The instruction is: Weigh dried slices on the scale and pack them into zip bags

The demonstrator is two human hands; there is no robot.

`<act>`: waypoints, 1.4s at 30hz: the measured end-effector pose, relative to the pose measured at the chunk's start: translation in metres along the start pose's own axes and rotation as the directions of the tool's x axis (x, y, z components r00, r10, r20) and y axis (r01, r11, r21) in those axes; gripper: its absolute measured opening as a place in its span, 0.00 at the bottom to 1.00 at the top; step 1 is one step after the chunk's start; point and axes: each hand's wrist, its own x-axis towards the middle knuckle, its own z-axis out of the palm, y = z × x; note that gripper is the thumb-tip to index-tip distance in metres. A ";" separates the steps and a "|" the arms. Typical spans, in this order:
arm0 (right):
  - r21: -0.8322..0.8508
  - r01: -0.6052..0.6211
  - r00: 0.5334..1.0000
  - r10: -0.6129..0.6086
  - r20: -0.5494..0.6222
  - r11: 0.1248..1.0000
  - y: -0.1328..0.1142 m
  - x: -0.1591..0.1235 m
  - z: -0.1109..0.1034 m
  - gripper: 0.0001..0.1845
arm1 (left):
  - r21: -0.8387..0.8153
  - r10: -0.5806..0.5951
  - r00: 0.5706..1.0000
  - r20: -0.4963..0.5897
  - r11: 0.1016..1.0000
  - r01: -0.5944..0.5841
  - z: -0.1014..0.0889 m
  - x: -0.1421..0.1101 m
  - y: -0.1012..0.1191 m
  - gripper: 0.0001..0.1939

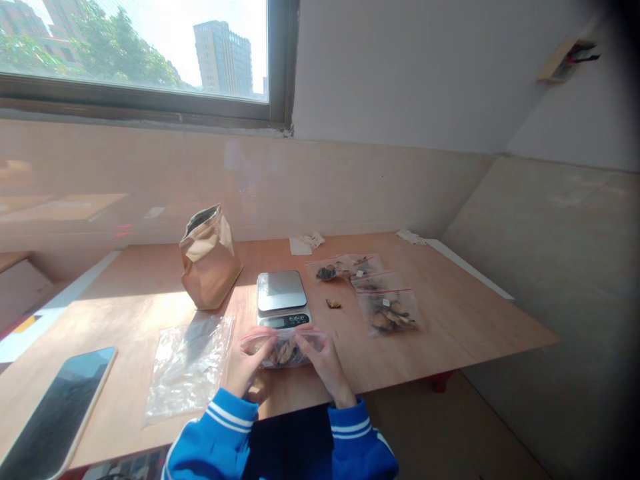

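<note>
Between my two hands is a clear zip bag [287, 355] with brown dried pieces inside, perhaps dried mushrooms, and a reddish seal strip along its top. My left hand [249, 357] pinches the top edge toward the left. On the right part of the same edge, the fingers of my right hand [320, 353] are closed. Just beyond the bag stands a digital kitchen scale [283, 291] with a bare metal plate. One loose dried piece [333, 303] lies to the right of the scale.
Several filled zip bags [393, 313] lie at the right. An open brown paper bag [210, 267] stands left of the scale. Flat clear bags [187, 370] and a phone-like tablet [60, 413] lie on the left. Crumpled paper [313, 240] rests near the wall.
</note>
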 end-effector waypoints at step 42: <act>-0.105 0.112 0.983 -0.126 -0.133 0.988 0.012 0.003 0.024 0.06 | -0.058 -0.029 0.999 -0.013 0.998 0.028 0.000 -0.002 -0.007 0.13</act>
